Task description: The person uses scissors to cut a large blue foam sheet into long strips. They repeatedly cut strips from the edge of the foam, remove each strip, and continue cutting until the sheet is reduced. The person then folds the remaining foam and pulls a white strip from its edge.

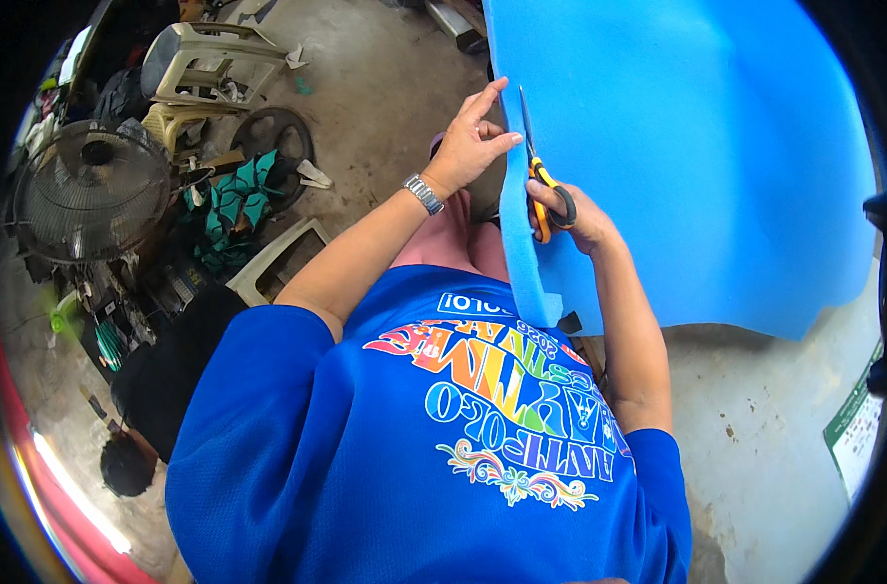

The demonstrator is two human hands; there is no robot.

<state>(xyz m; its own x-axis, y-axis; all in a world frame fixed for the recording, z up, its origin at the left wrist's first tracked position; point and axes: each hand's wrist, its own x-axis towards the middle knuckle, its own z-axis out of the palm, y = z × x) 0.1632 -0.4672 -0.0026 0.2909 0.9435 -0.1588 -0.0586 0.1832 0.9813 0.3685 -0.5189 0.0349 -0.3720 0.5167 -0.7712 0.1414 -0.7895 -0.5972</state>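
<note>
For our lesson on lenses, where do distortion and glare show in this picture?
Head view: the red band bends along the lower-left rim, beside a glaring white streak; head view again: pale sheen high on the blue foam sheet, scissors fairly sharp.

A pale worktop (755,428) is shown at the right, largely covered by a blue foam sheet (716,175); its exposed part is marked by dark specks, and a green-edged printed sheet (857,428) is seen at its far right. At the left, the concrete floor (375,88) is occupied by a cream stool (219,47), a white scrap (314,175) and a small green scrap (303,87).
</note>
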